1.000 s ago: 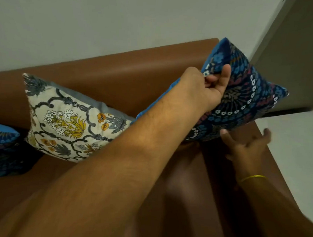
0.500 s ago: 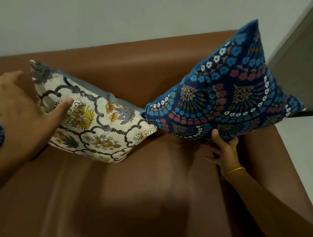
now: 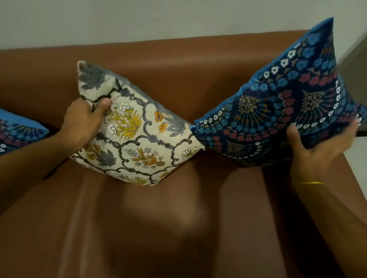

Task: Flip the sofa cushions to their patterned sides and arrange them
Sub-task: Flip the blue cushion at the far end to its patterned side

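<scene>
A cream floral cushion (image 3: pixel 140 134) stands on one corner in the middle of the brown sofa (image 3: pixel 173 234), patterned side facing me. My left hand (image 3: pixel 83 121) grips its left edge, thumb on the front. To the right, a dark blue patterned cushion (image 3: pixel 286 106) also stands on a corner against the backrest. My right hand (image 3: pixel 320 152) holds its lower right edge, fingers spread behind it and blurred. The two cushions touch at their corners. A second blue patterned cushion (image 3: pixel 11 129) lies at the far left, partly cut off.
The sofa's backrest (image 3: pixel 193 60) runs along a pale wall (image 3: pixel 142 13). The right armrest (image 3: pixel 352 179) borders a white floor (image 3: pixel 366 152). A grey door or panel (image 3: pixel 366 42) stands at the far right. Bare seat lies in front of the cushions.
My left hand has moved from the blue cushion's top across to the cream cushion and gripped its left edge. My right hand slid right along the blue cushion's lower edge.
</scene>
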